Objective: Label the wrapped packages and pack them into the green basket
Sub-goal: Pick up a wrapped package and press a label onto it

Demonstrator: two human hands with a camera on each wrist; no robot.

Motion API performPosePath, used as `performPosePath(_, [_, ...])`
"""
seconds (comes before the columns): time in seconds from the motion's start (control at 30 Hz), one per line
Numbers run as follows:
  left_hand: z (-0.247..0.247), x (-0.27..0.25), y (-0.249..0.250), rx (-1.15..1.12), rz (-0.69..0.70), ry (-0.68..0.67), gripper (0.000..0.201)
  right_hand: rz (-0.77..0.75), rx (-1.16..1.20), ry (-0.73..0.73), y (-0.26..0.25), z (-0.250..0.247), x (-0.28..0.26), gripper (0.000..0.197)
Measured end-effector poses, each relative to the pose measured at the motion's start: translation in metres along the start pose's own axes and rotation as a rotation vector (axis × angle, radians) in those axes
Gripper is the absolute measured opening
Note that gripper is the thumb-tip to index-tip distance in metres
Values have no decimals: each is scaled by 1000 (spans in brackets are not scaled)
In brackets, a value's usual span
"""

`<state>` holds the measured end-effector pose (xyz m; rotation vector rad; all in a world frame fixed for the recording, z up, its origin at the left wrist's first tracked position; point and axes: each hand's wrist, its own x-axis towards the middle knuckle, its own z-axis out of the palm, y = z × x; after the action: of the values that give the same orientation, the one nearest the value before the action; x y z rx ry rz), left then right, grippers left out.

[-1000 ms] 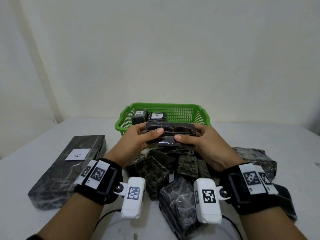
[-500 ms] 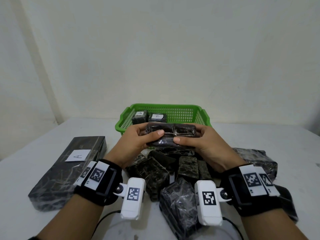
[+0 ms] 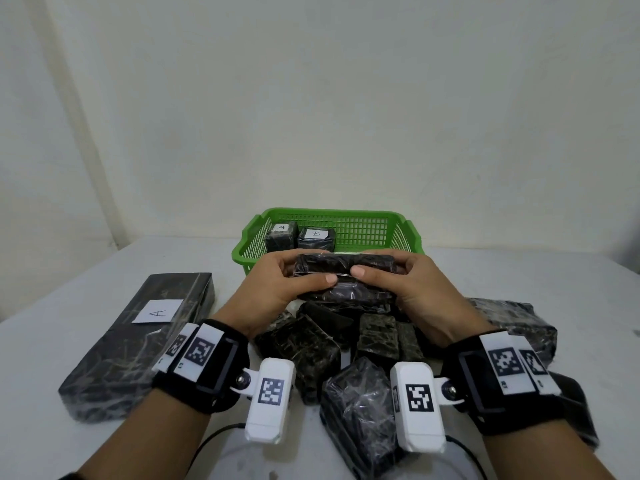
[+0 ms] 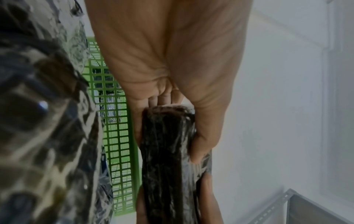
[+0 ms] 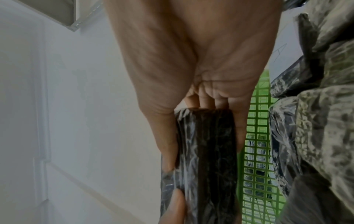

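Pale walls backed a white surface point(image 3: 502, 282) where the green basket point(image 3: 408, 233) stood at the far side, already holding two small packages labelled A point(image 3: 281, 233) and B point(image 3: 316, 237). Against the frames a second and half a second before, the dark wrapped package point(image 3: 346, 268) had risen a little and sat closer to the basket's near rim, held level above the heap of unlabelled packages point(image 3: 346, 344). The left hand point(image 3: 273, 289) and right hand point(image 3: 412, 289) each had their grip pinching one end of it, thumbs on the near face and fingers behind; both wrist views showed the same clasp. No label showed on the faces in view, so it probably needed one before going in. A long package marked A point(image 3: 138, 341) lay apart on the left.
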<state>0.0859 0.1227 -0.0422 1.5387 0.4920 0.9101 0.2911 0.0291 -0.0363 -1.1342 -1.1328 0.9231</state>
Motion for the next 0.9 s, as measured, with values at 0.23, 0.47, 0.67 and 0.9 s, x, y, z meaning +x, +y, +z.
performPosePath(0.23, [-2,0,2,-18,18,29,47,-33,-4,-6,1,-3,2,63])
performPosePath(0.47, [-3,-2,4,80,155,-4,69,130,152,-69,-5,0,-2,59])
performPosePath(0.67, [4,-3,4,-57,-16,-24,68,71,154,31,-2,-2,1,62])
performPosePath(0.9, [5,-1,0,61,-4,1,53,41,122,49,0,-3,1,65])
